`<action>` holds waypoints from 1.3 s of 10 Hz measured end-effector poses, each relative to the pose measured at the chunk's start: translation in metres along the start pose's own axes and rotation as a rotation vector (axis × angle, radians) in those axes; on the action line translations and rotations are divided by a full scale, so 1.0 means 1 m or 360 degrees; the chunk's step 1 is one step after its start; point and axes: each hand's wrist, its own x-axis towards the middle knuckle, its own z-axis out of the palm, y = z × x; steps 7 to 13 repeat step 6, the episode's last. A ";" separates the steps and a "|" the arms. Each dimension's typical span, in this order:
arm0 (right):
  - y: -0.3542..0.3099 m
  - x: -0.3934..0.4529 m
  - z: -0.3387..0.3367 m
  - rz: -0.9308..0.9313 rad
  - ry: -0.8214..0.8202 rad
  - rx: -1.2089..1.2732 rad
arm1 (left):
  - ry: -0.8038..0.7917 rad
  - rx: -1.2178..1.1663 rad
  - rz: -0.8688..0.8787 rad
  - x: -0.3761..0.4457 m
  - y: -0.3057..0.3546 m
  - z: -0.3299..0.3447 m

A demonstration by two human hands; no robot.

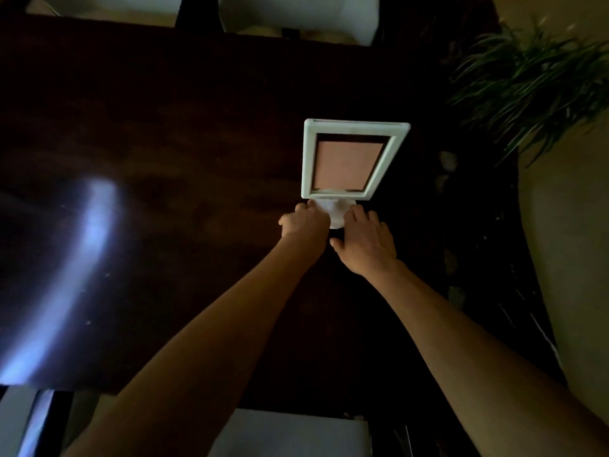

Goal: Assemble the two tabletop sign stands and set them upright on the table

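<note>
One white sign stand (354,159) stands upright near the right side of the dark wooden table (184,133). Its white frame holds a pale pink insert with a dark border. A white round base (335,215) sits under the frame, partly covered by my fingers. My left hand (304,221) grips the base's left side with curled fingers. My right hand (365,240) rests on the base's right side, thumb spread toward me. No second stand is in view.
White chairs stand at the far edge (298,14) and the near edge (290,433) of the table. A leafy potted plant (534,77) rises to the right, beyond the table's right edge. A bright light reflection (82,245) streaks the table's left part.
</note>
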 end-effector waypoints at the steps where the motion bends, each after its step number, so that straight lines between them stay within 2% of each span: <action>1: 0.004 -0.001 -0.006 0.0004 -0.0116 0.0127 | 0.0067 -0.0142 0.0092 -0.004 -0.011 -0.002; 2: 0.008 -0.016 -0.008 -0.0036 -0.0206 0.0176 | 0.0047 -0.0284 0.0153 -0.016 -0.023 0.003; 4: 0.009 -0.084 -0.018 -0.0065 -0.0307 0.0275 | -0.0049 -0.0402 0.0033 -0.081 -0.052 0.016; 5: 0.008 -0.122 -0.030 -0.0115 -0.0247 0.0265 | -0.0030 -0.0419 -0.0040 -0.131 -0.063 0.013; 6: 0.000 -0.151 -0.046 -0.0175 -0.0115 0.0193 | 0.0132 -0.0392 -0.0074 -0.173 -0.069 0.009; 13: 0.000 -0.151 -0.046 -0.0175 -0.0115 0.0193 | 0.0132 -0.0392 -0.0074 -0.173 -0.069 0.009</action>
